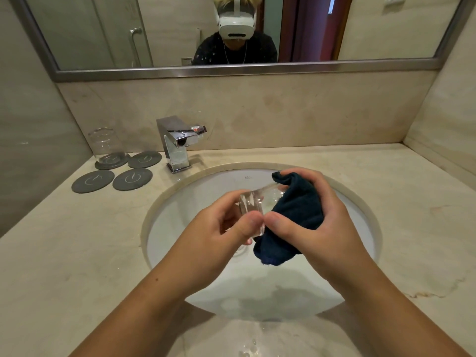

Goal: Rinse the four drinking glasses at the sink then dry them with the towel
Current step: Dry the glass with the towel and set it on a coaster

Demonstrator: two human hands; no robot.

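One glass gripped by left fingers, right fingers holding the towel against it.

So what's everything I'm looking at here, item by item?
held glass: one, clear, over the sink, one end in the towel
standing glass: one, clear, on the back-left coaster
towel: one, dark blue, wrapped round the held glass's end
coasters: four, grey, round, left of the faucet
faucet: one, chrome, behind the sink
sink: one, white, set in the counter
counter: one, beige stone, with water drops near the front edge
mirror: one, metal-framed, on the back wall; reflects the person in a white headset
left hand: grips the held glass
right hand: holds the towel against that glass
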